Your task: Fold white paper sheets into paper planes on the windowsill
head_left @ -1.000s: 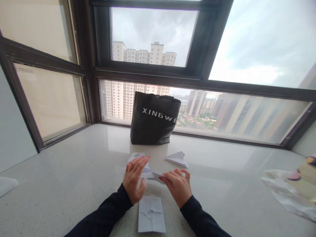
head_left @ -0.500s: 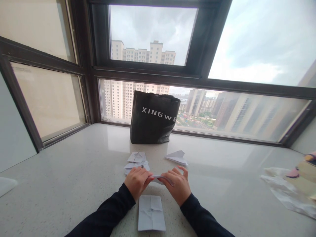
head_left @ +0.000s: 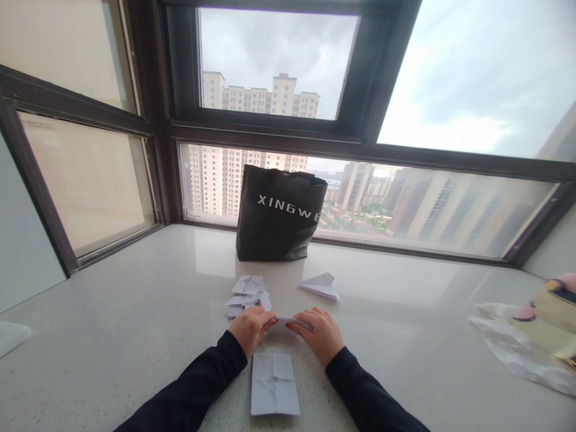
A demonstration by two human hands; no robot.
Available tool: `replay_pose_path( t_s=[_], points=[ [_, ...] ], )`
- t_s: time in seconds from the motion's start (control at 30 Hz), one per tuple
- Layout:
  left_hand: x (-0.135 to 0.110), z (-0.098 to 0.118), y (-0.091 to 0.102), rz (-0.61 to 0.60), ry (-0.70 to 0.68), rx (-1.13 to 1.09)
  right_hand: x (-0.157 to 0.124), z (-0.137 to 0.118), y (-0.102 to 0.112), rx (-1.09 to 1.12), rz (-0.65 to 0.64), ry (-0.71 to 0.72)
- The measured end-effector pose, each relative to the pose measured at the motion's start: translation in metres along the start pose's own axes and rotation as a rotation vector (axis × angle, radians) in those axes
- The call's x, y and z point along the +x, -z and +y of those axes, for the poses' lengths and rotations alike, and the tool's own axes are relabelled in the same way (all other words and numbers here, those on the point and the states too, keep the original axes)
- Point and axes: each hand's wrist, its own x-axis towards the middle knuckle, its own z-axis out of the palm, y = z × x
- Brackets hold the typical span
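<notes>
Between my two hands is a folded strip of white paper (head_left: 282,325), held by its ends above the counter. My left hand (head_left: 252,329) pinches the left end, and my right hand (head_left: 318,333) grips the right end, with part of the paper hidden under its fingers. Nearer to me, between my forearms, a folded white paper square (head_left: 275,384) lies flat with creases crossing at its middle. Just beyond my left hand sit several folded paper pieces (head_left: 247,292) in a loose pile. A paper airplane (head_left: 320,285) rests beyond my right hand.
A black bag (head_left: 281,222) with white lettering stands upright at the back against the window. On the right edge lies a white plastic wrapping (head_left: 508,348) beside a colourful item. Something white (head_left: 13,337) is partly visible at the left edge of the speckled counter (head_left: 135,336).
The paper between my hands has tilted, showing more of its face. My right fingers, one raised before, have come down and closed on it.
</notes>
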Motion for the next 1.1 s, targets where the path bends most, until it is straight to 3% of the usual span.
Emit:
replay_pose_path(
  t_s=[0.27,0.5,0.6,1.1],
  points=[
    [0.000,0.003,-0.003,-0.017,0.015,-0.085,0.000,0.027,0.005,0.161,-0.124,-0.149],
    [0.002,0.006,0.001,0.041,0.110,-0.222,0.013,0.090,0.051,0.004,-0.108,-0.352],
    [0.002,0.008,0.003,0.012,0.077,-0.254,0.023,0.107,0.064,-0.069,-0.108,-0.398],
    [0.002,0.010,0.004,-0.044,0.031,-0.340,0.043,0.104,0.065,-0.229,-0.286,-0.468]
  ],
)
